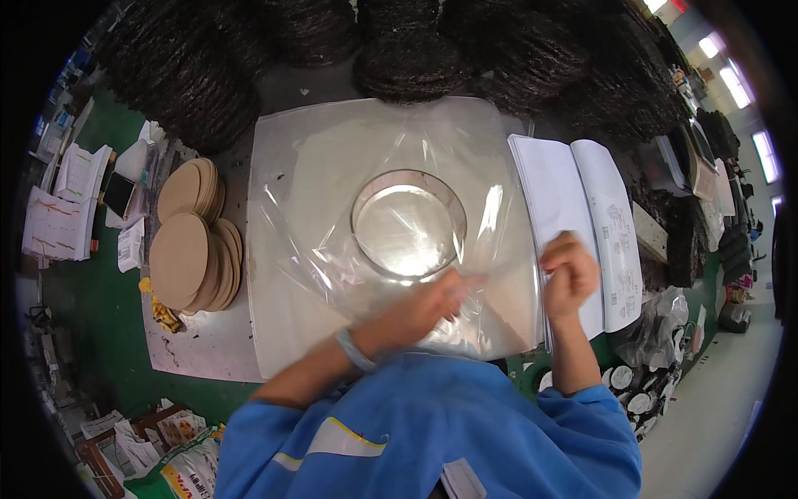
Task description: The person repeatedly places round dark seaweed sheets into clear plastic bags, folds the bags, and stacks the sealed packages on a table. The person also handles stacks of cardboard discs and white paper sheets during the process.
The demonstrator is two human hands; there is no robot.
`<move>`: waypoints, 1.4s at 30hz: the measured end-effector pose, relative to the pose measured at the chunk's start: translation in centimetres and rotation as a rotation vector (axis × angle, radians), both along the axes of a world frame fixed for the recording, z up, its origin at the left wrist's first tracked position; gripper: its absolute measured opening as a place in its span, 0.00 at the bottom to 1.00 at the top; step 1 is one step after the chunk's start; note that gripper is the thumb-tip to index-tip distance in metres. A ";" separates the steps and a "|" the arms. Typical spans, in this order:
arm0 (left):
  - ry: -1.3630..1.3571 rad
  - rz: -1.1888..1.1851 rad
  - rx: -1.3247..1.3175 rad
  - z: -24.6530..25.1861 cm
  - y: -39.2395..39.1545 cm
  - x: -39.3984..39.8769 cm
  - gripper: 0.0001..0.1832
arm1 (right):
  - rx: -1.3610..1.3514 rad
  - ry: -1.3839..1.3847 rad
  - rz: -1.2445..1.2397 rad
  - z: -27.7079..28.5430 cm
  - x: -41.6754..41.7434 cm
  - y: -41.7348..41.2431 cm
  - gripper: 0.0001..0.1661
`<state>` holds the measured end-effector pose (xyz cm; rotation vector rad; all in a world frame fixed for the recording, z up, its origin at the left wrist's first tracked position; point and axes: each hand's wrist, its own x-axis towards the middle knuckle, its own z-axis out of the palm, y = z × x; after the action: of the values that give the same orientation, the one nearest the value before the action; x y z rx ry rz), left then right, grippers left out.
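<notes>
A round metal ring (408,224) stands in the middle of the work surface, with clear plastic film (336,262) spread about it. Just below the ring's lower right edge, my left hand (439,296) is over crumpled film; it is blurred, and whether its fingers pinch the film cannot be told. My right hand (568,268) is curled above the white paper sheets (555,187) at the right. Its fingertips are turned away, so what they may hold is hidden. Printed sheets (614,237) bearing writing lie curled on the right part of that paper stack.
Stacks of round brown cardboard discs (181,262) stand at the left, near a yellow item (165,315). Tall piles of dark, rough round sheets (408,65) line the far side. Clear plastic bags (651,330) hang low at the right. A printed sack (181,474) is at the lower left.
</notes>
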<state>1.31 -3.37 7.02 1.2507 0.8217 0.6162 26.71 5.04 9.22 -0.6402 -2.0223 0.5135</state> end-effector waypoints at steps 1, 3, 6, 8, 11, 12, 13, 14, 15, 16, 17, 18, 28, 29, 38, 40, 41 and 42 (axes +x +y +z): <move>0.116 -0.060 0.050 -0.2 -0.5 1.2 0.29 | -0.035 -0.082 -0.079 1.8 -1.0 -0.3 0.16; 0.194 -0.151 0.368 -1.7 -2.1 0.7 0.32 | -0.140 -0.494 -0.106 2.3 -1.0 -0.7 0.19; 0.133 0.082 0.274 1.2 -2.4 -4.6 0.44 | -0.286 -1.190 -0.062 -2.1 2.6 0.3 0.30; 0.924 0.293 0.644 0.2 -4.2 -7.9 0.47 | -0.371 -1.215 -0.235 -1.2 2.6 2.0 0.35; 1.461 0.152 0.525 -4.0 -9.3 -8.9 0.50 | 0.026 -0.915 -0.127 -6.5 1.9 1.8 0.32; 1.419 0.114 0.312 -1.2 -10.4 -9.9 0.46 | 0.059 -0.948 -0.156 -6.7 2.3 3.1 0.30; 1.360 0.087 0.108 1.5 -11.6 -11.0 0.43 | 0.096 -0.984 -0.190 -6.8 2.8 4.3 0.28; 1.256 0.112 0.171 1.6 -14.5 -14.2 0.38 | -0.152 -1.159 -0.217 -3.4 2.8 6.0 0.28; 1.156 0.135 0.227 2.2 -16.6 -17.6 0.33 | -0.412 -1.316 -0.231 -1.3 2.7 8.1 0.28; 1.083 0.381 0.143 4.4 -16.4 -18.8 0.28 | -0.216 -1.371 -0.250 -0.6 2.1 10.9 0.22; 0.990 0.614 0.056 6.6 -16.3 -19.7 0.24 | 0.072 -1.029 -0.217 -1.5 1.8 14.4 0.16; 1.003 0.965 0.067 7.1 -15.4 -20.7 0.22 | 0.034 -1.027 -0.391 1.2 -3.4 16.6 0.14; 1.557 1.115 0.776 1.0 -11.2 -27.1 0.08 | -0.307 -0.418 -0.269 -5.7 -19.5 33.4 0.24; 1.568 1.082 0.732 1.0 -10.6 -27.6 0.07 | -0.361 -0.221 -0.261 -6.7 -17.9 34.7 0.20; 0.987 0.182 1.046 -2.6 0.1 -5.9 0.07 | -0.082 0.400 -0.376 -0.5 -13.1 24.7 0.21; 0.615 0.801 0.662 -1.9 0.2 -7.1 0.08 | -0.061 -0.002 -0.168 -2.8 -11.1 15.5 0.22; 0.401 1.069 0.439 -1.5 0.3 -7.5 0.08 | -0.020 -0.349 -0.164 -5.2 -10.6 11.8 0.19; 0.441 0.925 0.583 -0.9 1.5 -7.1 0.19 | 0.061 -0.682 -0.126 -7.6 -10.0 8.0 0.18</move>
<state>-5.75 -1.88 6.12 1.5232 1.7036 1.4212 16.69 13.08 1.65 -0.9930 -2.5921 0.1590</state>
